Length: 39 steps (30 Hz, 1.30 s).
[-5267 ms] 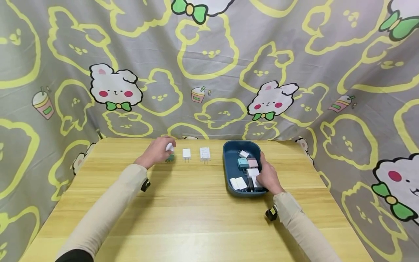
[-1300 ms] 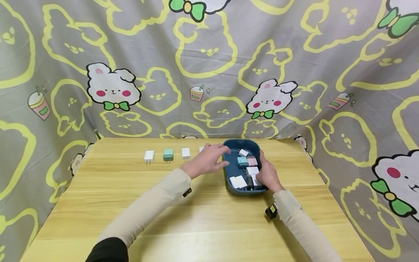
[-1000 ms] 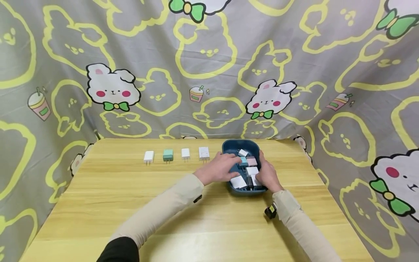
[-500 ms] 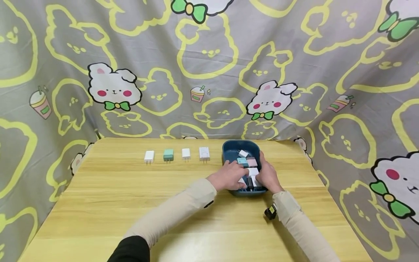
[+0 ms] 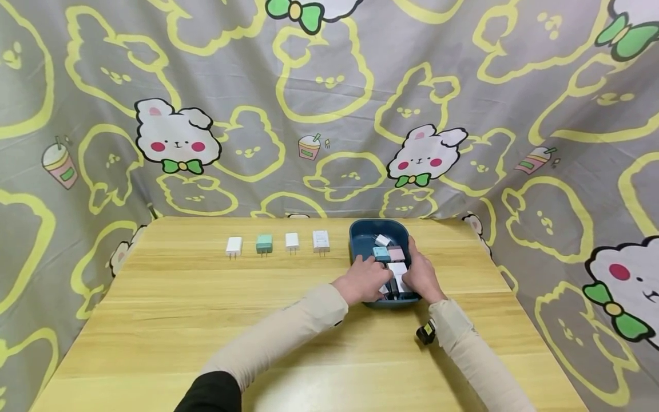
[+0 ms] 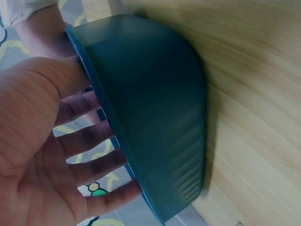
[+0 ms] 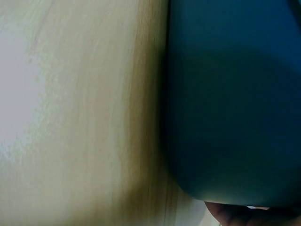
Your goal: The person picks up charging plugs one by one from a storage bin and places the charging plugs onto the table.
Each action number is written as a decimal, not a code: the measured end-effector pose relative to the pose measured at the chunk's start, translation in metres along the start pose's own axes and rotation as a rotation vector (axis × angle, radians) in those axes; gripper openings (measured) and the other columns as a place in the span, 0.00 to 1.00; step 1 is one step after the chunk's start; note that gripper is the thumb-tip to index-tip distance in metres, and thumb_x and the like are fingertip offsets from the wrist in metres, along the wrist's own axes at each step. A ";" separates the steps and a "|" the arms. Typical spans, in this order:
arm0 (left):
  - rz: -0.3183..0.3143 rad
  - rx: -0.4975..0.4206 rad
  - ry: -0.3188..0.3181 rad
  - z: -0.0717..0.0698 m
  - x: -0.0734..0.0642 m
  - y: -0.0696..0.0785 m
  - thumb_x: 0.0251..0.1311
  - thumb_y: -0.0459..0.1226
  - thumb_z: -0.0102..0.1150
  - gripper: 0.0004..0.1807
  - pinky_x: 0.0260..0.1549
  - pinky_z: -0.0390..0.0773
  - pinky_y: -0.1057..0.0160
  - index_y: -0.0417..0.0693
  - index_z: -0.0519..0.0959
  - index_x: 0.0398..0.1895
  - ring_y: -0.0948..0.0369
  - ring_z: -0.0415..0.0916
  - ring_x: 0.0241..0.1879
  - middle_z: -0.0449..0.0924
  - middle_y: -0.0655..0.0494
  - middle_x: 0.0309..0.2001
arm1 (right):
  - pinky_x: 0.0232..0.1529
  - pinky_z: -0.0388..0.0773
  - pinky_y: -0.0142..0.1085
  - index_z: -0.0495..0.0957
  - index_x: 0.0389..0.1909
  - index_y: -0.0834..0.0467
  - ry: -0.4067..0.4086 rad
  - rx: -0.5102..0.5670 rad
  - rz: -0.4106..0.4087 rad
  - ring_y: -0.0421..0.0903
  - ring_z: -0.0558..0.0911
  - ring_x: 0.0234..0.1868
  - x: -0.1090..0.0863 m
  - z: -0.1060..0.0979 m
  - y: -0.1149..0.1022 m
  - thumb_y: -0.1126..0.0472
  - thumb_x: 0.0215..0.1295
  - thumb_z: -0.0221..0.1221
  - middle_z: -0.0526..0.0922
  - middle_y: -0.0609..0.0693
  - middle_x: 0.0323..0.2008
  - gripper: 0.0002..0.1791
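My left hand (image 5: pixel 364 278) reaches over the near left rim of a dark blue bin (image 5: pixel 360 229), its fingers down among the chargers inside. In the left wrist view the fingers (image 6: pixel 94 136) extend past the rim and their tips are hidden; I cannot tell whether they pinch a white charger (image 5: pixel 383 290). My right hand (image 5: pixel 422 274) grips the bin's right side, thumb inside. In the bin lie a teal charger (image 5: pixel 380 254), a pink charger (image 5: pixel 395 253), a black charger (image 5: pixel 393 286) and several white ones, such as a small white charger (image 5: pixel 382 240).
Left of the bin, along the table's (image 5: pixel 206 309) far side, stands a row: a white charger (image 5: pixel 234 246), a green charger (image 5: pixel 265 243), a small white charger (image 5: pixel 292 241) and a larger white charger (image 5: pixel 321 241). Their prongs face me. A patterned curtain (image 5: pixel 329 137) hangs behind.
My left hand let go of a white charger at the row's left end, then moved right and down into the bin's near part. My right hand has stayed on the bin.
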<state>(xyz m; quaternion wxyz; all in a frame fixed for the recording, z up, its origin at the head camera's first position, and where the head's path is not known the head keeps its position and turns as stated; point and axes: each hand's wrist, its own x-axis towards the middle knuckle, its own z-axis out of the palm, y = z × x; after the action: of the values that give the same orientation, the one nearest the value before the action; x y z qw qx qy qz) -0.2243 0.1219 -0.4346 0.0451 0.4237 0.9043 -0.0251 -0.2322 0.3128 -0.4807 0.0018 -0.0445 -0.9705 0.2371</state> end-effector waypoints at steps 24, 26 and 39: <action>-0.061 -0.075 -0.062 -0.002 0.006 0.002 0.67 0.40 0.63 0.11 0.67 0.69 0.41 0.59 0.83 0.50 0.56 0.83 0.42 0.85 0.58 0.42 | 0.41 0.76 0.45 0.40 0.81 0.63 -0.009 0.020 0.011 0.57 0.77 0.40 0.002 0.001 0.001 0.76 0.49 0.60 0.72 0.73 0.66 0.59; -0.057 -0.081 -0.062 -0.002 0.005 0.001 0.67 0.40 0.63 0.12 0.67 0.69 0.42 0.59 0.82 0.52 0.56 0.83 0.43 0.85 0.58 0.42 | 0.39 0.75 0.45 0.39 0.81 0.63 -0.009 0.024 0.009 0.56 0.77 0.38 0.001 0.000 0.000 0.76 0.49 0.59 0.72 0.73 0.65 0.59; 0.014 -0.116 -0.003 -0.006 -0.002 -0.009 0.61 0.37 0.69 0.19 0.59 0.72 0.43 0.61 0.82 0.55 0.56 0.81 0.41 0.85 0.60 0.49 | 0.38 0.75 0.47 0.40 0.81 0.65 0.008 0.007 -0.022 0.57 0.77 0.37 0.000 0.000 0.000 0.76 0.45 0.59 0.77 0.74 0.58 0.59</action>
<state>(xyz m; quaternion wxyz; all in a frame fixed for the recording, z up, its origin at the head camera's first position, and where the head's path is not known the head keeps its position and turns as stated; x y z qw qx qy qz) -0.2306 0.1148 -0.4288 0.0711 0.4266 0.9012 0.0269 -0.2318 0.3133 -0.4805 0.0083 -0.0350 -0.9700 0.2404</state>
